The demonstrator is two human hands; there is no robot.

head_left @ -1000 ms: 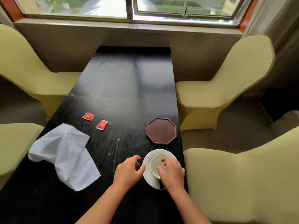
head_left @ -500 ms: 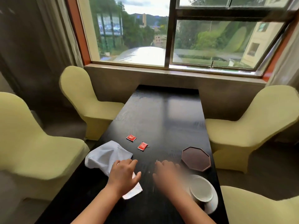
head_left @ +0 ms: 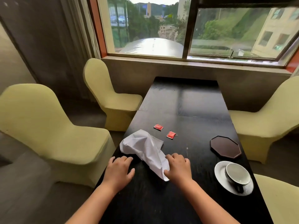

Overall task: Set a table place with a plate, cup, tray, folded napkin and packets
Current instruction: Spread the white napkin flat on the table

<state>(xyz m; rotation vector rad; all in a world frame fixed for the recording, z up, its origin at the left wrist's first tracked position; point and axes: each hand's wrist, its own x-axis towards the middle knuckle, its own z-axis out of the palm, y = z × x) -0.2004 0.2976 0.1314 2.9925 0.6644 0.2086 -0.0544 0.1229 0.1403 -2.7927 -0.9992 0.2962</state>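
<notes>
White crumpled cloth napkin [head_left: 145, 147] lies unfolded at 12 o'clock from both hands. Right hand [head_left: 178, 168] touches its edge with curled fingers; left hand [head_left: 119, 169] rests spread on the dark wooden desk [head_left: 186, 110]. Folding likely comes next.

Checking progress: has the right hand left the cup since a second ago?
Yes. The right hand moved left from the cup to the napkin.

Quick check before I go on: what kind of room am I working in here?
Probably a restaurant or hotel dining room: a long dark table by a big window, fabric-covered banquet chairs on both sides, and a cup on a plate being laid out.
</notes>
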